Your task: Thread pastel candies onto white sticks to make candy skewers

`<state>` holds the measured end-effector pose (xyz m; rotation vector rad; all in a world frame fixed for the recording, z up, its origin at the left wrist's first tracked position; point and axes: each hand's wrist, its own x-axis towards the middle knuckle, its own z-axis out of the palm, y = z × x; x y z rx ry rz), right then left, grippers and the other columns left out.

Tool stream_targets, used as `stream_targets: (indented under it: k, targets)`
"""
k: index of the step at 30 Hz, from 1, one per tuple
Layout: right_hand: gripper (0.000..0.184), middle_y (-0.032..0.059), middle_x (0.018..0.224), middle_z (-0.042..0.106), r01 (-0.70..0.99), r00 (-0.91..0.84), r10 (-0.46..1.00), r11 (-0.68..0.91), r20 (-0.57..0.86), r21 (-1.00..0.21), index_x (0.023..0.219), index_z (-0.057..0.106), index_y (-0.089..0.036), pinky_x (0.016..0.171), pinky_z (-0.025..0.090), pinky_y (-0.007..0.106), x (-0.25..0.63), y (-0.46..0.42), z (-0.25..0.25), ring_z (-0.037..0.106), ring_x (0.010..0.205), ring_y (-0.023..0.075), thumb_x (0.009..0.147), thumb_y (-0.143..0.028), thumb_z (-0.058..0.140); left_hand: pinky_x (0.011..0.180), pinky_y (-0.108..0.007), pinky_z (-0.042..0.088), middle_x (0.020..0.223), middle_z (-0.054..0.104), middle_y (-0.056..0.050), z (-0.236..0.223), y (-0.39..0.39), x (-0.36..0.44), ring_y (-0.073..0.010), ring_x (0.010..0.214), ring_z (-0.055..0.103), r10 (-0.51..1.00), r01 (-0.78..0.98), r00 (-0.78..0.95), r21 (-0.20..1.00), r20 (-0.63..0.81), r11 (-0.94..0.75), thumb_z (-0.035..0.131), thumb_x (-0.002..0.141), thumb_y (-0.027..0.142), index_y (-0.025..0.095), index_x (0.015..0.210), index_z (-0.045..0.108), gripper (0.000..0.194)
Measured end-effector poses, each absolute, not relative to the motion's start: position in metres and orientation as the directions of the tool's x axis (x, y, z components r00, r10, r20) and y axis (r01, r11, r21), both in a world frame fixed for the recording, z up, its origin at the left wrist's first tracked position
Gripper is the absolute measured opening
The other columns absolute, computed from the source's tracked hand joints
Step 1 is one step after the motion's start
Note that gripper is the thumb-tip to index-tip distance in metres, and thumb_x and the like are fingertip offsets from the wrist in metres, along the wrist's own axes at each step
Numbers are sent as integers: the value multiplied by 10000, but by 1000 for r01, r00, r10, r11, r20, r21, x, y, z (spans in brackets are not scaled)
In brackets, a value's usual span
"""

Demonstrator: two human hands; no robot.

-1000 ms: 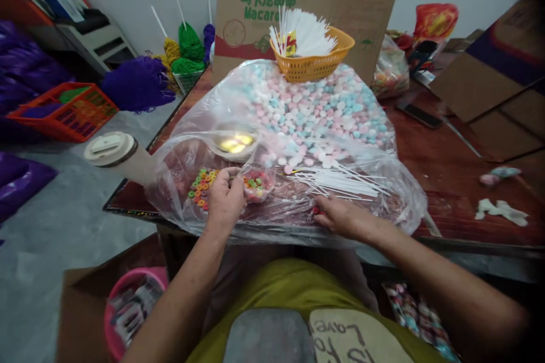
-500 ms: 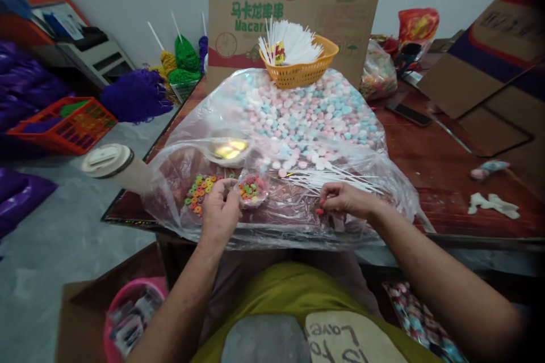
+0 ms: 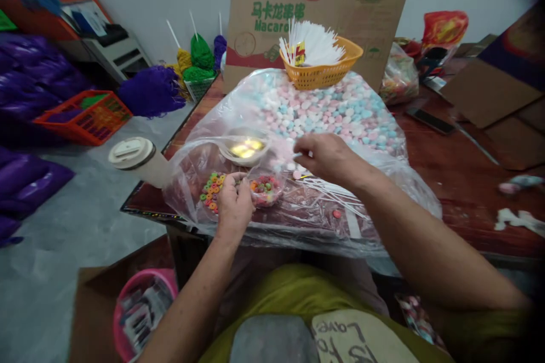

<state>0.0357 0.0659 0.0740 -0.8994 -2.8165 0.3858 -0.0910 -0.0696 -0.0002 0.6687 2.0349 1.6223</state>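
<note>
My left hand point(image 3: 233, 204) rests closed on the plastic sheet beside a small dish of coloured ring candies point(image 3: 265, 189), with more rings point(image 3: 212, 191) loose to its left. What its fingers pinch is hidden. My right hand point(image 3: 322, 157) hovers over the near edge of the pile of pink, blue and white round candies point(image 3: 323, 110), fingers pinched together on something too small to name. Thin white sticks point(image 3: 336, 193) lie under my right forearm. A single red candy point(image 3: 336, 214) lies on the sheet near the table's front edge.
An orange basket of white sticks point(image 3: 323, 71) stands before a cardboard box point(image 3: 315, 5). A lidded cup point(image 3: 135, 156) lies at the table's left corner, and a small bowl point(image 3: 244, 146) sits on the sheet. A phone point(image 3: 430, 120) and cardboard lie right; a pink bucket point(image 3: 140, 309) stands below.
My right hand rose from the front edge of the sheet and moved forward to the candy pile, leaving a red candy behind. My left hand stayed by the ring dish.
</note>
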Motion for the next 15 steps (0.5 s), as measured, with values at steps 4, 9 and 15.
stream_targets:
  k: [4,9,15]
  targets:
    - [109,19,606,583,631,-766,563,752,-309,-194,663,621,-178,532,308,220,118,64,14,492,570,121,689,-130,527,412,-200,357,517,551,57,-4,-74,-93,-107,383,468,681,198,-732,963,22,182,538,755,326,231,989,532,252]
    - [191,34,640,606,593,-804,545,765,-238,-252,669,606,-156,555,355,211,145,58,-2,520,592,122,731,-85,440,461,-209,387,603,626,17,-3,-74,-94,-138,507,549,650,211,-759,957,31,200,620,675,301,217,955,599,293]
    - [184,38,805,637,238,-874,390,863,289,-445,851,629,-170,675,409,218,52,49,72,571,732,131,819,-206,452,442,-208,379,559,611,18,-6,-69,-96,-139,498,549,621,218,-783,952,38,216,611,681,287,219,864,632,197]
